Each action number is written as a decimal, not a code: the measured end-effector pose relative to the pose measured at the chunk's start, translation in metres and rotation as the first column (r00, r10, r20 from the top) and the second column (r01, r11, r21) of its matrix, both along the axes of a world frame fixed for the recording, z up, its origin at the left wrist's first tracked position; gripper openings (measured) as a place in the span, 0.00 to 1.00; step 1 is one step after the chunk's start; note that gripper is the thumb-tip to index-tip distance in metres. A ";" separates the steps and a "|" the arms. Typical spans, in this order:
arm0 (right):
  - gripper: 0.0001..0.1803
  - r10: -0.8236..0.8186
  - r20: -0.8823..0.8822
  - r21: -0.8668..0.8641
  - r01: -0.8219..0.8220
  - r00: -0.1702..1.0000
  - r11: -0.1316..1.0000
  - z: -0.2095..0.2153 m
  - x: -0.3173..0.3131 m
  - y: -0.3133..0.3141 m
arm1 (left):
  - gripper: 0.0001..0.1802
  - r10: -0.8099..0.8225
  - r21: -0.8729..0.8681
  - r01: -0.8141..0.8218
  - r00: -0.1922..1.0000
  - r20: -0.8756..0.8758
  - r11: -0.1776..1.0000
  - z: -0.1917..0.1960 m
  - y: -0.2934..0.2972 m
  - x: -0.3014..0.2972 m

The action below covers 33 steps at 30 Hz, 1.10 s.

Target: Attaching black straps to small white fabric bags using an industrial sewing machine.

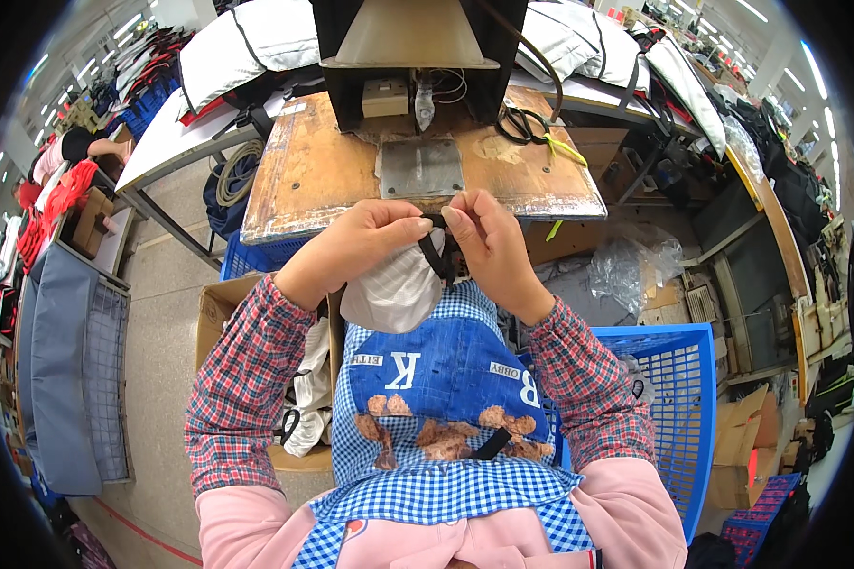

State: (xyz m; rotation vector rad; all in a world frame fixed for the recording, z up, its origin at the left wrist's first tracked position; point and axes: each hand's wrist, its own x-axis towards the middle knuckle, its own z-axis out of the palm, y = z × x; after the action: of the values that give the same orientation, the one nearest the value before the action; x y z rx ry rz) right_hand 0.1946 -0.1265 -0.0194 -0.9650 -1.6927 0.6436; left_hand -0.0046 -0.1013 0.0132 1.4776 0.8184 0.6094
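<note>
My left hand (356, 245) and my right hand (489, 242) meet at the near edge of a worn wooden worktable (313, 171). Both pinch a black strap (435, 248) between thumb and fingers. The strap is attached to a white fabric piece (394, 289) that hangs down over my lap. Just beyond my fingertips lies a grey metal plate (421, 169) set into the table, under a dark machine head (417, 57).
A blue plastic basket (678, 398) stands at my right, a cardboard box (223, 308) with white pieces at my left. Black scissors (522, 123) lie on the table's right. White padded items pile up behind. Another person (71, 152) sits far left.
</note>
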 end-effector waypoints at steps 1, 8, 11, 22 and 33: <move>0.10 0.042 -0.093 -0.060 -0.048 0.995 0.997 -0.004 0.000 0.000 | 0.15 0.008 0.023 -0.008 1.000 -0.026 1.000 0.003 -0.002 0.002; 0.12 0.150 -0.749 -0.315 -0.546 0.646 0.777 -0.009 0.002 0.006 | 0.14 0.072 0.240 -0.023 0.978 -0.197 0.970 0.009 0.005 0.000; 0.13 0.117 -0.888 -0.216 -0.629 0.444 0.747 0.006 0.012 0.010 | 0.15 0.152 0.161 -0.113 0.956 -0.249 0.980 0.003 0.015 -0.011; 0.12 0.042 -0.229 -0.187 -0.086 0.973 0.979 -0.010 -0.005 0.025 | 0.15 0.111 0.153 -0.079 0.970 -0.217 0.985 -0.007 0.028 -0.009; 0.12 0.038 -0.380 -0.300 -0.162 0.924 0.940 -0.020 -0.013 0.067 | 0.19 0.241 0.166 -0.197 0.917 -0.317 0.966 0.008 0.062 0.002</move>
State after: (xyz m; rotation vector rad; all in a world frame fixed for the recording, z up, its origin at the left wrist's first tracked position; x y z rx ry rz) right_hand 0.1816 -0.0593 -0.0398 -0.9163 -1.3268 1.1299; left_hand -0.0024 -0.0389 0.0217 1.6476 1.2428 0.5947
